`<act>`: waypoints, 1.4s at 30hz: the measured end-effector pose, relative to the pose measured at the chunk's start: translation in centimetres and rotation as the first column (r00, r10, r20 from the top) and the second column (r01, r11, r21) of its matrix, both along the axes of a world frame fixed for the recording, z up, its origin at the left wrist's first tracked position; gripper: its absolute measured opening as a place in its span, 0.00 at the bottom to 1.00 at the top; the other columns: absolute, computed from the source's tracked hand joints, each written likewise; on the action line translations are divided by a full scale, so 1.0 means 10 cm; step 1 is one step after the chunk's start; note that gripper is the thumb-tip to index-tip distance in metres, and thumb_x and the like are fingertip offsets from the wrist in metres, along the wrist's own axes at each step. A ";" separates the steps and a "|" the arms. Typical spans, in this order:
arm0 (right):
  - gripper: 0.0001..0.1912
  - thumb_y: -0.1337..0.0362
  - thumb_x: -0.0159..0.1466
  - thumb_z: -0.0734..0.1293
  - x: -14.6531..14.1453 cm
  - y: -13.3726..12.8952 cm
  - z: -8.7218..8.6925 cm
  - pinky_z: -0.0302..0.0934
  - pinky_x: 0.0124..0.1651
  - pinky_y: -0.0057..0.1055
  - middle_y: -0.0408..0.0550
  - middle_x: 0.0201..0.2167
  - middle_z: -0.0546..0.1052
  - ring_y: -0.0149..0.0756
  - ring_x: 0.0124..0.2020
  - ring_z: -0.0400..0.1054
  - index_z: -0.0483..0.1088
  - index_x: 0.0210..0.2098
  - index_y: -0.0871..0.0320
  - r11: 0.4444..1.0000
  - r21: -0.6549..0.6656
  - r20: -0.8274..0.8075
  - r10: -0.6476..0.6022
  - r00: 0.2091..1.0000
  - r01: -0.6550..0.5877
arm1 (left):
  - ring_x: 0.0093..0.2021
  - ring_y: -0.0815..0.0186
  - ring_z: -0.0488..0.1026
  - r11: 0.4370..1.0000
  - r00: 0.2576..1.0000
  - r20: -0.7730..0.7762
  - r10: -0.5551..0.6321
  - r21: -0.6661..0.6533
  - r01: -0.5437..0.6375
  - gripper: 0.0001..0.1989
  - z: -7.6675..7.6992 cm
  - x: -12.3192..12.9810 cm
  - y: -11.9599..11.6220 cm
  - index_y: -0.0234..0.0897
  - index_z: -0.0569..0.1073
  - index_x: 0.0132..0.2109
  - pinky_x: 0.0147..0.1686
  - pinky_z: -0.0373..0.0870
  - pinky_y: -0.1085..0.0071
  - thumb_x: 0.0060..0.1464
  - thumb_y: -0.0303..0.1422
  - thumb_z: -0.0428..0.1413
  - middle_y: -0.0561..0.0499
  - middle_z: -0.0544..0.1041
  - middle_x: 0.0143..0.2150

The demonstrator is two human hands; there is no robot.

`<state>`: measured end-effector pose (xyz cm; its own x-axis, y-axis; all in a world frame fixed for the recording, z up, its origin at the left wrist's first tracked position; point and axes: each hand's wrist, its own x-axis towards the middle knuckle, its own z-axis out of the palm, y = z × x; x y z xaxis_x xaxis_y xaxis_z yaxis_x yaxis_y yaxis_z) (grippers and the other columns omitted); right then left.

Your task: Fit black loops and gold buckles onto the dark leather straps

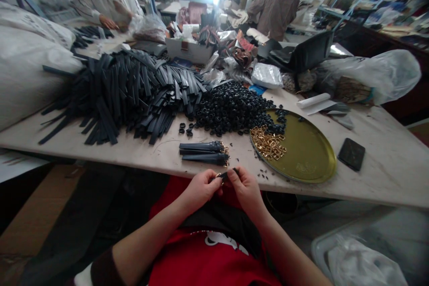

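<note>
A dark strap (225,175) is pinched in the left hand (203,184) and right hand (246,187) by the table (375,183), where buckled straps (201,147) are stacked (a modest batch, seemingly done) and many loose strips (114,85) are heaped, apparently unbuckled.

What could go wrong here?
Perhaps three things. The small dark strip, pinched in both hands by the table's front edge, could slip and drop. The black loops spill onto the round tray against the gold metal pieces, so the two might mix. And a forearm could brush the two strap bundles just beyond the hands, spreading them.
</note>
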<state>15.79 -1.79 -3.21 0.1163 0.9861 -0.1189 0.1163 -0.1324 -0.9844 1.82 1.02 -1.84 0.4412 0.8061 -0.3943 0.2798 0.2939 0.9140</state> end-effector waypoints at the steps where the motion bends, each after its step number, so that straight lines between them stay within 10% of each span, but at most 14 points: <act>1: 0.13 0.54 0.58 0.63 0.00 -0.01 -0.01 0.56 0.29 0.28 0.41 0.22 0.69 0.31 0.25 0.62 0.65 0.27 0.57 1.000 0.020 0.034 0.014 0.999 -0.015 | 0.20 0.73 0.61 0.999 1.000 -0.020 0.010 0.042 -0.009 0.13 -0.01 0.00 0.00 0.34 0.66 0.27 0.20 0.55 0.77 0.51 0.39 0.49 0.55 0.69 0.20; 23: 0.13 0.54 0.54 0.66 0.24 0.53 0.09 0.49 0.25 0.24 0.37 0.19 0.63 0.26 0.20 0.54 0.62 0.28 0.58 0.954 -0.176 -0.190 0.208 0.959 -0.242 | 0.29 0.68 0.65 0.946 0.951 -0.212 -0.227 0.186 0.267 0.09 0.22 0.01 0.59 0.36 0.67 0.30 0.27 0.57 0.75 0.52 0.37 0.49 0.55 0.71 0.27; 28: 0.10 0.58 0.58 0.64 0.26 0.55 0.11 0.53 0.29 0.25 0.40 0.23 0.67 0.27 0.25 0.58 0.65 0.30 0.58 0.959 -0.083 0.029 0.273 0.962 -0.269 | 0.23 0.70 0.63 0.973 0.965 -0.192 -0.179 0.114 0.203 0.12 0.07 0.04 0.69 0.36 0.64 0.26 0.23 0.56 0.76 0.49 0.40 0.53 0.57 0.68 0.21; 33: 0.19 0.51 0.63 0.55 0.55 0.75 0.14 0.58 0.32 0.28 0.45 0.26 0.71 0.31 0.27 0.64 0.69 0.38 0.59 0.855 -0.080 -0.019 0.512 0.859 -0.512 | 0.25 0.70 0.67 0.975 0.984 -0.104 -0.146 0.155 0.162 0.16 0.09 0.07 0.71 0.38 0.65 0.46 0.27 0.61 0.75 0.50 0.36 0.52 0.57 0.71 0.28; 36: 0.24 0.54 0.66 0.48 0.83 1.09 0.08 0.59 0.33 0.29 0.48 0.28 0.73 0.33 0.29 0.66 0.70 0.38 0.60 0.941 -0.042 0.383 0.327 0.864 -0.337 | 0.29 0.69 0.67 0.937 0.972 -0.130 -0.196 0.268 0.224 0.10 0.16 0.07 0.70 0.38 0.70 0.41 0.31 0.60 0.75 0.53 0.34 0.49 0.56 0.71 0.28; 39: 0.14 0.62 0.64 0.55 1.04 1.46 -0.05 0.57 0.38 0.29 0.51 0.36 0.73 0.37 0.37 0.67 0.71 0.39 0.57 0.987 -0.032 0.925 0.089 0.370 -0.156 | 0.25 0.70 0.64 0.952 0.978 -0.155 -0.136 0.252 0.172 0.10 0.17 0.06 0.68 0.36 0.70 0.36 0.29 0.58 0.76 0.55 0.36 0.47 0.57 0.69 0.23; 42: 0.10 0.69 0.59 0.59 1.12 1.68 -0.17 0.55 0.37 0.32 0.55 0.33 0.72 0.41 0.37 0.67 0.72 0.31 0.61 0.988 -0.058 0.969 0.090 0.230 -0.141 | 0.23 0.71 0.63 0.968 0.986 -0.138 -0.098 0.219 0.127 0.12 0.14 0.04 0.63 0.36 0.69 0.35 0.27 0.58 0.76 0.55 0.39 0.46 0.58 0.67 0.21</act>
<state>26.97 15.03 -4.86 0.0024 0.9996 0.0265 0.9932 0.0007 -0.1163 2.25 7.29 -0.48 0.4926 0.8287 -0.2655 0.4156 0.0440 0.9085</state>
